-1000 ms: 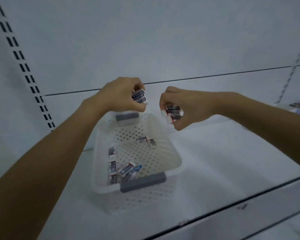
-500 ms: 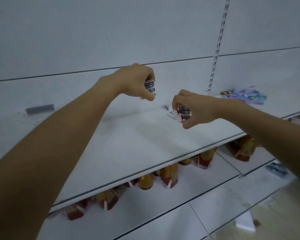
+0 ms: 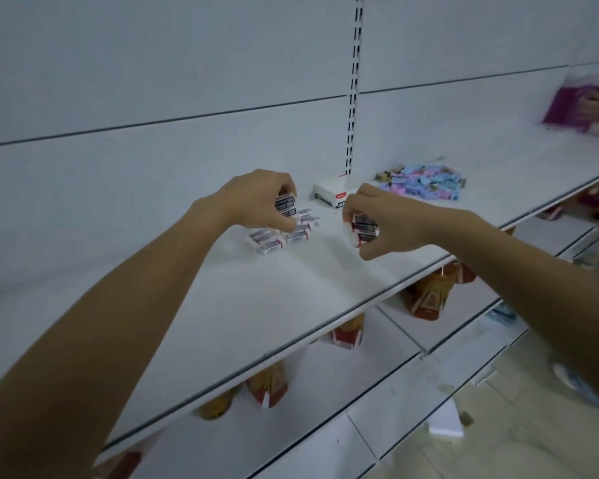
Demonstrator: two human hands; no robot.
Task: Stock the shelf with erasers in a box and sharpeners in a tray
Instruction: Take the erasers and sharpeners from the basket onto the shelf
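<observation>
White erasers (image 3: 280, 235) with black barcode sleeves, white box (image 3: 331, 193) red-marked, pastel blue-pink sharpeners (image 3: 426, 183), white shelf (image 3: 256, 305)

**Erasers in both hands, more loose on the shelf**

The left hand (image 3: 260, 198) grips a small stack of erasers (image 3: 286, 207), white blocks in dark barcoded sleeves. The right hand (image 3: 381, 221) pinches a second stack (image 3: 364, 229), white ends showing at the left. Just under the left hand, loose erasers (image 3: 274, 238) lie scattered flat on the shelf (image 3: 256, 305). Behind them a white box (image 3: 331, 193) with a red label sits by the back wall. To its right lies a heap of blue and pink sharpeners (image 3: 422, 183).
</observation>
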